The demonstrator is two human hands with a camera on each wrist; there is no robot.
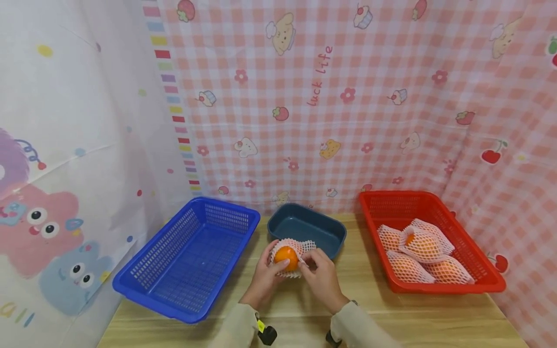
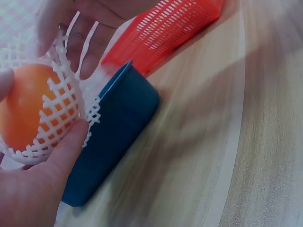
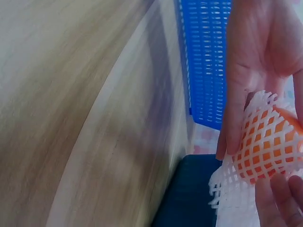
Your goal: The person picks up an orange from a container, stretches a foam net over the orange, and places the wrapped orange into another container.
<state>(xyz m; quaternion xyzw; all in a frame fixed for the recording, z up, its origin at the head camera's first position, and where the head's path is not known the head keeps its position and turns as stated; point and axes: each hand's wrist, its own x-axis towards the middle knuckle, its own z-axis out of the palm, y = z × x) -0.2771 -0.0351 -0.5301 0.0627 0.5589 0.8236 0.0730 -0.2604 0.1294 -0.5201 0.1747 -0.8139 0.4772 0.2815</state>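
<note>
In the head view an orange [image 1: 286, 257] sits partly bared inside a white foam net sleeve [image 1: 308, 246], held up over the table's middle. My left hand [image 1: 266, 274] grips the fruit through the sleeve from the left, thumb across its front. From the other side my right hand [image 1: 321, 273] pinches the sleeve's edge with thumb and fingers. The left wrist view shows the mesh [image 2: 60, 109] covering the orange's right side, its smooth skin [image 2: 26, 101] showing on the left. Seen from the right wrist, the mesh [image 3: 267, 144] still wraps much of the fruit.
Behind the hands stands a dark teal tray [image 1: 339, 234]. A blue basket [image 1: 191, 316] is on the left. On the right, a red basket [image 1: 439, 288] holds several net-wrapped oranges [image 1: 421, 245]. All stand on a wooden table [image 1: 417, 316] before a checked curtain [image 1: 261, 92].
</note>
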